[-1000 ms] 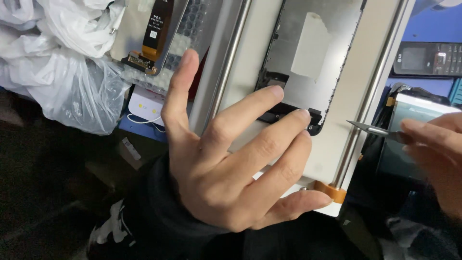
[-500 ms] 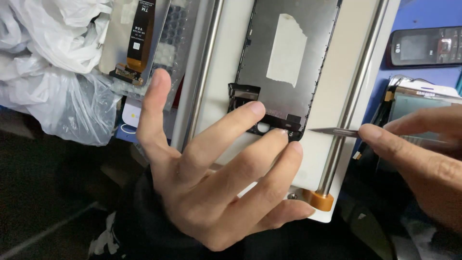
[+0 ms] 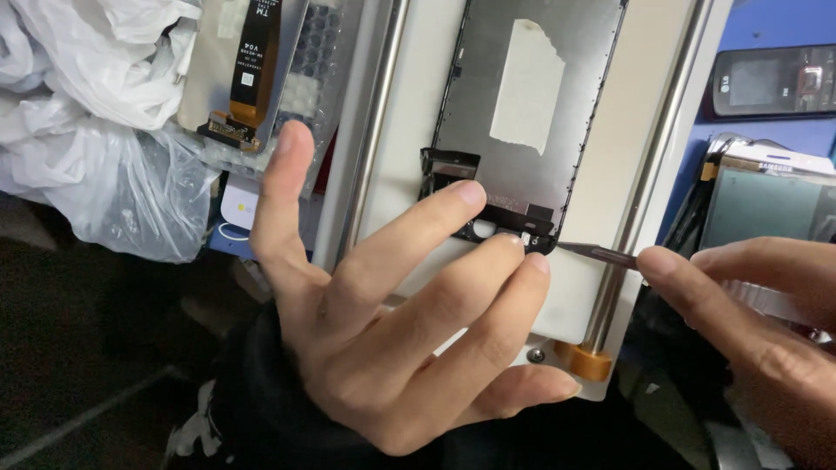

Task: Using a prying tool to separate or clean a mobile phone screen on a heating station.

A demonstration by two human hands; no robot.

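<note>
One screen panel (image 3: 522,113) lies face down on the white plate (image 3: 418,130), pinned at its near edge by the open, flat left hand (image 3: 392,348). From the right, the right hand (image 3: 749,322) pinches tweezers (image 3: 596,254), tip touching the panel's near right corner.

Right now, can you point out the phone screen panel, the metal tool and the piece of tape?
phone screen panel (image 3: 475,130), head view, bare grey back.
metal tool (image 3: 596,253), head view, thin shaft near the tip.
piece of tape (image 3: 527,87), head view, its middle.
</note>
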